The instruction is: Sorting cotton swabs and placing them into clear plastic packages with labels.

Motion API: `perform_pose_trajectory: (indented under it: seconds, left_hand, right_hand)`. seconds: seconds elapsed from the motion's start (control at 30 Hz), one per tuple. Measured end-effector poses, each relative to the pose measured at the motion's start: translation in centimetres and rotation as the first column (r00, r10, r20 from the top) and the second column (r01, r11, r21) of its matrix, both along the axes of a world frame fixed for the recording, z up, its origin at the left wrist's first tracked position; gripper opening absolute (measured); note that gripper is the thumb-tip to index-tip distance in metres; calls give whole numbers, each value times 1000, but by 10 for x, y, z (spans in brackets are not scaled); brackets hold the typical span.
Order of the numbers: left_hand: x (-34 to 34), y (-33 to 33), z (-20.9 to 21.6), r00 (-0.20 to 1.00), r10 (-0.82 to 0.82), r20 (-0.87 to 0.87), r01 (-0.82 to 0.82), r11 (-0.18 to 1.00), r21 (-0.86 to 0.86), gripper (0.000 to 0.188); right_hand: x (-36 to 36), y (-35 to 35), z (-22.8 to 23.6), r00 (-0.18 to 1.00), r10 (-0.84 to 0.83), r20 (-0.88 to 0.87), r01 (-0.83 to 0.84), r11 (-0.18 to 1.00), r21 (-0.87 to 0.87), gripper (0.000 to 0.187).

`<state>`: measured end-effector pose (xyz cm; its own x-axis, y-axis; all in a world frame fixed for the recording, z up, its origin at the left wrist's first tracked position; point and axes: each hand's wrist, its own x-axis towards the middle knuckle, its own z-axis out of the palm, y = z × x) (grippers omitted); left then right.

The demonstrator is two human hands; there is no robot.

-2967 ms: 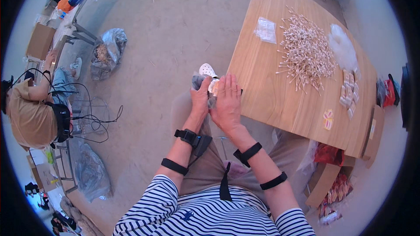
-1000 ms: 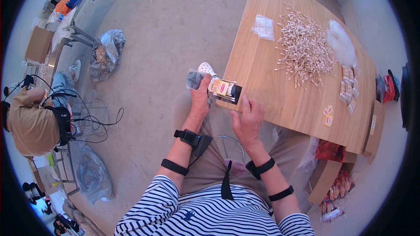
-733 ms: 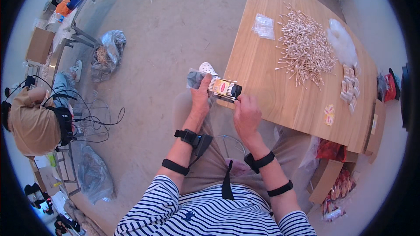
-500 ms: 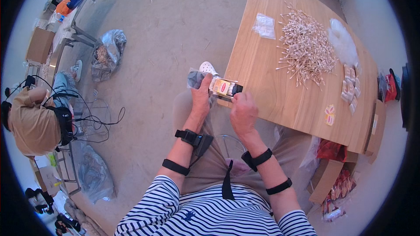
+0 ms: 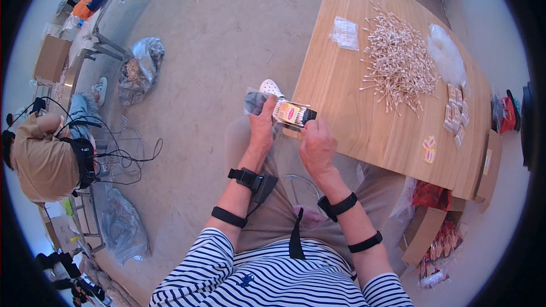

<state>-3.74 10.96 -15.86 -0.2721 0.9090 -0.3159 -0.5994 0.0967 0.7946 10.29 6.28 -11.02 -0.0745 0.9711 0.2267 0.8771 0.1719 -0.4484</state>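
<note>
My left hand is closed around a pack of cotton swabs, held level above my lap near the table's corner. The pack has clear film and a yellow label card with a red mark. A black piece covers its right end, and grey, crumpled-looking material shows beyond my left fingers. My right hand is curled shut just below the black piece, with thumb and fingertips against that end. What it pinches is hidden. On the wooden table lies a big heap of loose cotton swabs.
Clear plastic bags lie left of the heap, and a white fluffy plastic bundle to its right. Several filled packs and yellow label cards sit near the right edge. Cardboard boxes stand below. A person sits at far left.
My right forearm has shifted very slightly. Both hands and the pack stay in almost the same place.
</note>
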Motion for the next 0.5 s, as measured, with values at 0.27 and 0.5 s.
perform_pose_trajectory:
  seconds: [0.27, 0.5]
  left_hand:
    - [0, 0, 3, 1000, -1, 0, 1, 1000, 25, 23]
    - [-3, -1, -1, 1000, -8, -26, 8, 1000, 1, 23]
  right_hand:
    - [5, 0, -6, 997, 35, 72, -36, 999, 14, 18]
    - [0, 3, -2, 995, 83, 46, -84, 996, 26, 17]
